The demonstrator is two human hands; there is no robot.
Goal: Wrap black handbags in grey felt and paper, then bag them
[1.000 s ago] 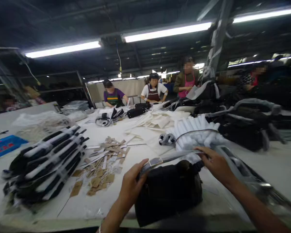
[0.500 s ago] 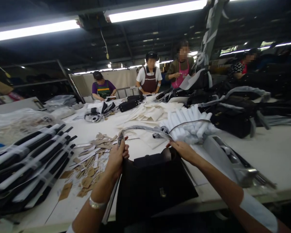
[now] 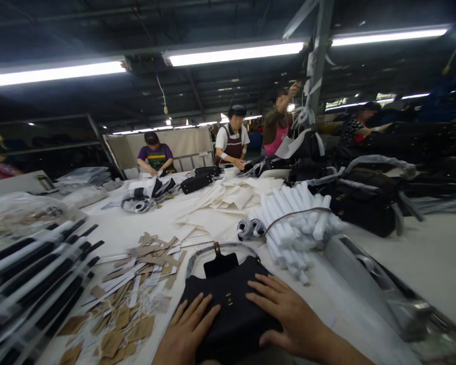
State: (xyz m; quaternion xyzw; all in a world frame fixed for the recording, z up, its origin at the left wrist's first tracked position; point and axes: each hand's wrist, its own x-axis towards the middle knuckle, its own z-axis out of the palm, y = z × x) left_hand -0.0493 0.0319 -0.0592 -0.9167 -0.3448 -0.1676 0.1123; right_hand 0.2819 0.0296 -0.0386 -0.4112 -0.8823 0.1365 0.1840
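A black handbag (image 3: 231, 324) lies on the white table in front of me, with a small gold clasp fitting on its face. Its flap tab (image 3: 221, 264) is folded back toward the far side. Beyond it curves the handle (image 3: 201, 249), wrapped in clear plastic. My left hand (image 3: 192, 324) rests on the bag's left side, fingers spread. On the right side, my right hand (image 3: 285, 314) presses flat with its fingers apart and its thumb near the lower edge. Neither hand is gripping anything.
Brown and white paper tags (image 3: 125, 299) with strings lie left of the bag. Wrapped black strips (image 3: 34, 284) are stacked farther left. White rolls (image 3: 292, 218), a grey tape dispenser (image 3: 376, 284) and black bags (image 3: 365, 203) stand right. Co-workers (image 3: 233, 137) are across the table.
Both hands have let go of the plastic-wrapped handle and now lie on the bag. The bag has gone from held up to lying down. A co-worker at the back has raised an arm.
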